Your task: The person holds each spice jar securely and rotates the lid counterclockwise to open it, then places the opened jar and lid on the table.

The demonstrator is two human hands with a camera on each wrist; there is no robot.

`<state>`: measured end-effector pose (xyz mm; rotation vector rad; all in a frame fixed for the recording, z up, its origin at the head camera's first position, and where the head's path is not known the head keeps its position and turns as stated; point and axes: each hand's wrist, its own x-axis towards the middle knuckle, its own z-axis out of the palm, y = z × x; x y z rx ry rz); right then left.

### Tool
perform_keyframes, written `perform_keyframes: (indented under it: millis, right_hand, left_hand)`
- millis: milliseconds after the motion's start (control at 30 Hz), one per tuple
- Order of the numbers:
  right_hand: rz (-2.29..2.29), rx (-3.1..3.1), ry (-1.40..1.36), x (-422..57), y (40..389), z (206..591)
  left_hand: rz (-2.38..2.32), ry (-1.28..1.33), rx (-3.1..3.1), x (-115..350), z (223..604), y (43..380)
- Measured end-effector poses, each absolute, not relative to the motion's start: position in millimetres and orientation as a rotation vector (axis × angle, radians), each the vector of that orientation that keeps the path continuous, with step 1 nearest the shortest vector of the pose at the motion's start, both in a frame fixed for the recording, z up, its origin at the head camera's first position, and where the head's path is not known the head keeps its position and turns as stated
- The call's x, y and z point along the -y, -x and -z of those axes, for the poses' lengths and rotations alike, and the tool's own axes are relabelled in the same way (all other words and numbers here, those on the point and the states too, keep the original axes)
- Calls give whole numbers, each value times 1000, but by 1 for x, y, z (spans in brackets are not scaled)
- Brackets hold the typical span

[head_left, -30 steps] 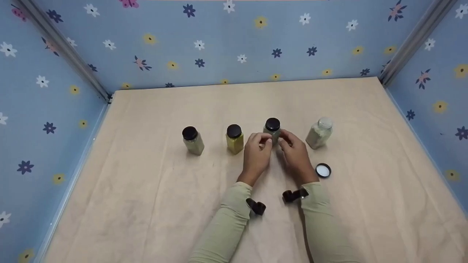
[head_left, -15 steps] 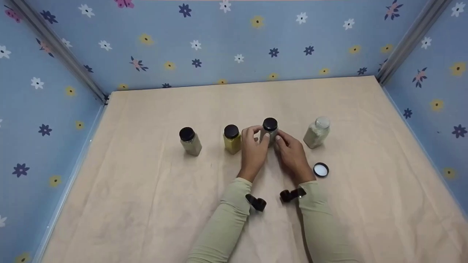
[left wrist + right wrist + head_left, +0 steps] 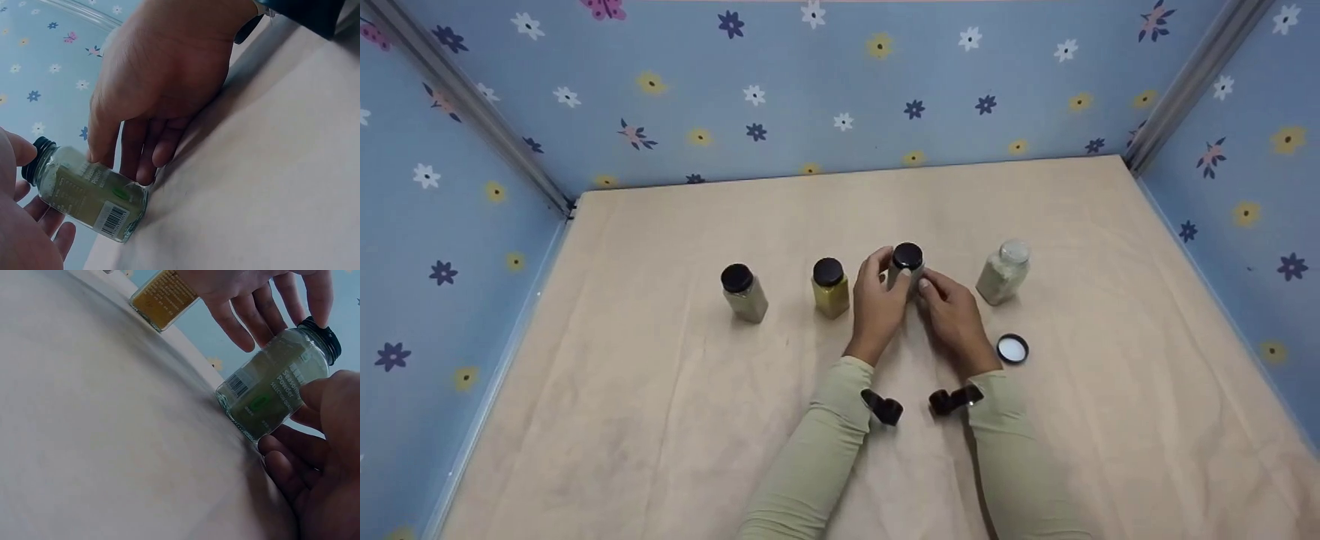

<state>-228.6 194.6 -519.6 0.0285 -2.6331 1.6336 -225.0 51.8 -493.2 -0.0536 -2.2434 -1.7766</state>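
Observation:
A glass seasoning powder jar [image 3: 906,279] with a black cap stands on the cloth between both hands. My left hand [image 3: 877,301] holds its upper part, the thumb at the cap [image 3: 323,338] and the other fingers around the far left side. From the other side my right hand [image 3: 952,311] grips the jar body, the thumb on the label in the right wrist view. The barcode and a green mark on the jar show in both wrist views. Left of my left hand stands a yellow-filled jar [image 3: 830,296], also black-capped.
Further left is a black-capped jar [image 3: 746,298] of grey-green powder. A jar without a black cap [image 3: 1003,276], holding pale powder, stands right of my hands. Near it a loose black cap [image 3: 1012,349] lies with its white inside up. Flower-patterned walls [image 3: 802,75] enclose the beige-covered table [image 3: 660,225].
My left hand has shifted up around the jar, its fingers spreading to the far side and its thumb reaching the cap. The right hand stays at the jar. The whole view drifts slightly left.

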Motion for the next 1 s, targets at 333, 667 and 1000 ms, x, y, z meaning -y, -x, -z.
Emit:
perform_keyframes:
  millis: [333, 667, 1000]
  right_hand:
    - [-1614, 2595, -11, -193, 229, 520]
    - [-1618, 2602, 15, -194, 231, 523]
    - [-1605, 2616, 16, -195, 230, 522]
  left_hand:
    - [1749, 60, 2294, -50, 492, 227]
    - [1755, 64, 2287, -50, 494, 228]
    - [1790, 78, 2295, -49, 493, 228]
